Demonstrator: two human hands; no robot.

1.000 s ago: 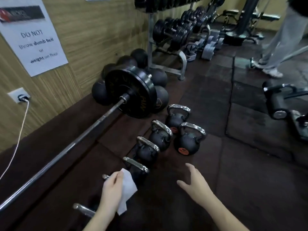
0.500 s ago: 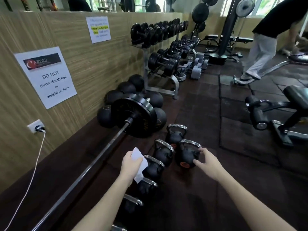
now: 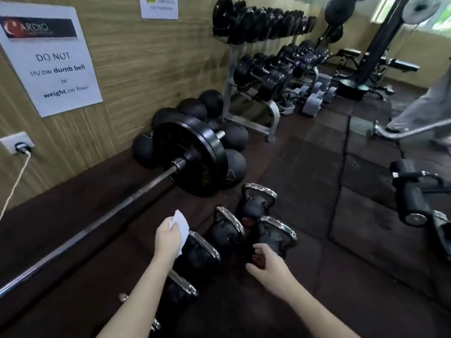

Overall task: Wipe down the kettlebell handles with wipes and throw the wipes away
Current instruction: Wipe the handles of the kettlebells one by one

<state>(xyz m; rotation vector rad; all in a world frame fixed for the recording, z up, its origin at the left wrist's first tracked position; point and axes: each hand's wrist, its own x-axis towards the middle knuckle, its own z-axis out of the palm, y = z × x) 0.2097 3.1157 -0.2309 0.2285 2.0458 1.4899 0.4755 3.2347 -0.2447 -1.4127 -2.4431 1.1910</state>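
Observation:
Several black kettlebells with chrome handles stand in a row on the dark rubber floor. The farthest kettlebell [image 3: 256, 203] is at centre, with another kettlebell [image 3: 228, 230] just nearer. A kettlebell with an orange label [image 3: 275, 236] stands to the right of the row. My left hand [image 3: 168, 237] is shut on a white wipe [image 3: 179, 224] beside the handle of a nearer kettlebell [image 3: 200, 252]. My right hand [image 3: 267, 264] has its fingers apart and rests against the lower side of the orange-label kettlebell, covering part of the label.
A loaded barbell [image 3: 190, 162] lies diagonally to the left of the row, with black medicine balls [image 3: 234, 167] behind its plate. A dumbbell rack [image 3: 258, 76] stands along the wooden wall. A machine [image 3: 415, 203] is at right, a person's grey trouser leg [image 3: 424, 106] beyond.
The view has tilted down and moved closer. My right hand has dropped from the handle of the orange-label kettlebell to its lower side. My left hand still holds the wipe.

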